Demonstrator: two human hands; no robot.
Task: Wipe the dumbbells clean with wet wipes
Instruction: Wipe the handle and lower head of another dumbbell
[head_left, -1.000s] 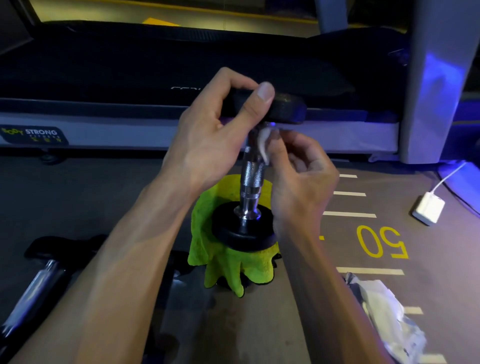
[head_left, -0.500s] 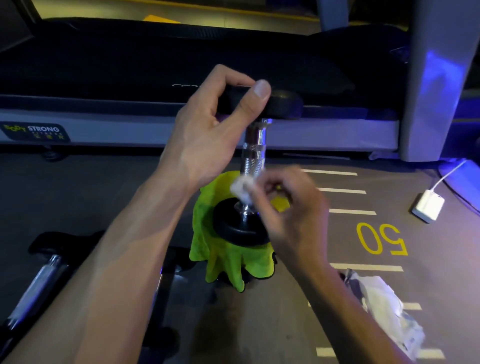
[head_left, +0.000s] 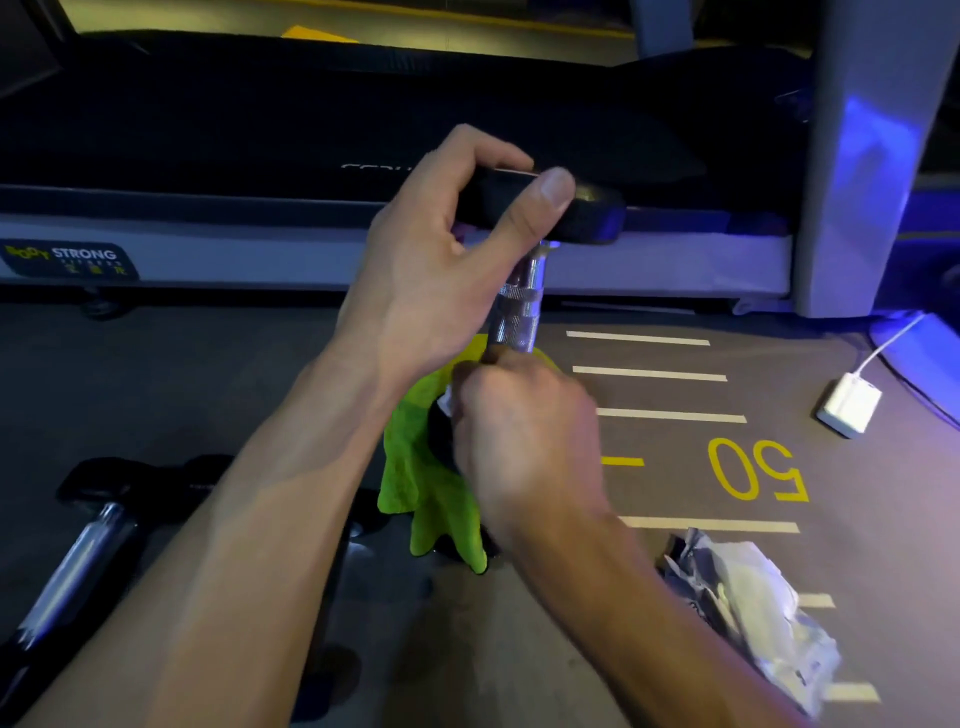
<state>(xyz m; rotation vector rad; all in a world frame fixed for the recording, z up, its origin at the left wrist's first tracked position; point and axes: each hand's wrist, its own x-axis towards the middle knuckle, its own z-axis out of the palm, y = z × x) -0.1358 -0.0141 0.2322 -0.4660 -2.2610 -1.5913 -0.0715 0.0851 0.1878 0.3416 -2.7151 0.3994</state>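
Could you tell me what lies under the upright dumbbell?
A green cloth lies under the dumbbell, spilling out on its left. The right hand covers most of the lower head, so the contact there is hidden.

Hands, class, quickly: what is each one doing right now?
Left hand: grips the dumbbell by its top head.
Right hand: curled round the wipe, low on the handle.
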